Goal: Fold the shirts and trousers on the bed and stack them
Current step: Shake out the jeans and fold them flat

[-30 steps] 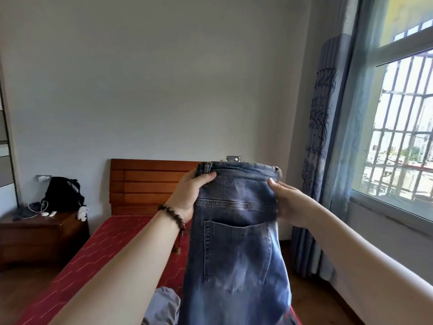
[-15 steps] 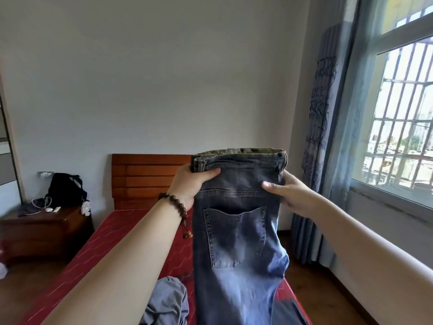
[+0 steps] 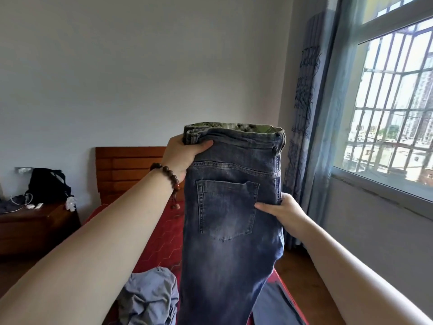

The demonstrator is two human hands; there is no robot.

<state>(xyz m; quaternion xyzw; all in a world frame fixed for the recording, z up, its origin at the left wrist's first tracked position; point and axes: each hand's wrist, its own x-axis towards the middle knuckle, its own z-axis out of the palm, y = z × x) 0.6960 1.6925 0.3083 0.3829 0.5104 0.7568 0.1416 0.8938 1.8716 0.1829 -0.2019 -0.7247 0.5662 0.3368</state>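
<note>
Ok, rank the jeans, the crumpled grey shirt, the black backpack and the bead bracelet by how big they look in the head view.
1. jeans, held up close to the camera, which inflates them
2. crumpled grey shirt
3. black backpack, far off, so likely bigger than it looks
4. bead bracelet

Legs of the jeans (image 3: 230, 231) cut off by the bottom edge; hems out of view. Fingers of the left hand (image 3: 181, 156) tucked behind the waistband, only the thumb showing in front. Fingers of the right hand (image 3: 284, 211) likewise hidden behind the right seam. Middle of the red bed (image 3: 159, 245) and right part of the wooden headboard (image 3: 131, 170) blocked by the denim. Grey-blue garment (image 3: 150, 299) on the near left clipped at the bottom, kind unclear. Dark blue garment (image 3: 274, 306) on the near right mostly covered. Small white items (image 3: 35, 205) on the bedside cabinet (image 3: 35, 228) too small to identify.
</note>
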